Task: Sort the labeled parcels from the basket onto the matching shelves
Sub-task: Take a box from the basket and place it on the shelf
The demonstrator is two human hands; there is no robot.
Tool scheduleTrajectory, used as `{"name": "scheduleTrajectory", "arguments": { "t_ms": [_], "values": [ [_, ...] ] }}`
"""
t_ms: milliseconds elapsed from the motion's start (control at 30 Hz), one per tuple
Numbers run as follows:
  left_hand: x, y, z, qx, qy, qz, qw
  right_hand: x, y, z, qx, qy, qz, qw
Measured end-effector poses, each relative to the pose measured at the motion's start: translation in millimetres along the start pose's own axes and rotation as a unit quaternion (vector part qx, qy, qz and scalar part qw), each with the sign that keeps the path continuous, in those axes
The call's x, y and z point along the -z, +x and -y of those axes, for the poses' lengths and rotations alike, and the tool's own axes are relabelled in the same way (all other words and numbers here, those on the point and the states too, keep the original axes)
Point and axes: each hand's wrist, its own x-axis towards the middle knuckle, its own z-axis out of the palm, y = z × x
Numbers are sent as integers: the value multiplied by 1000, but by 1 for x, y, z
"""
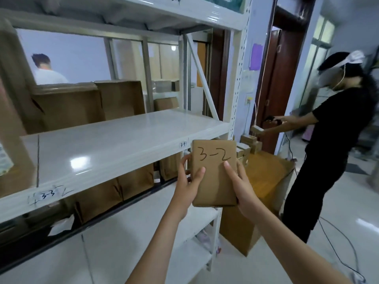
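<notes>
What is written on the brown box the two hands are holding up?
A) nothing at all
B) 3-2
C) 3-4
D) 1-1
B: the brown box, held by the left hand and the right hand, has "3-2" handwritten in dark marker across its upper face.

Brown parcel [213, 173], white shelf [114, 144]
</notes>
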Motion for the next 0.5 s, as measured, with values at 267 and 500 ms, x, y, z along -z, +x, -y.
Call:
{"name": "scheduleTrajectory", "arguments": {
  "t_ms": [267,500],
  "values": [
    [-9,110,-40,-72,48,-1,996,-3,109,50,64,12,13,998],
    [-12,151,-62,-123,47,-65,989,-16,167,81,115,36,59,991]
  ]
}}
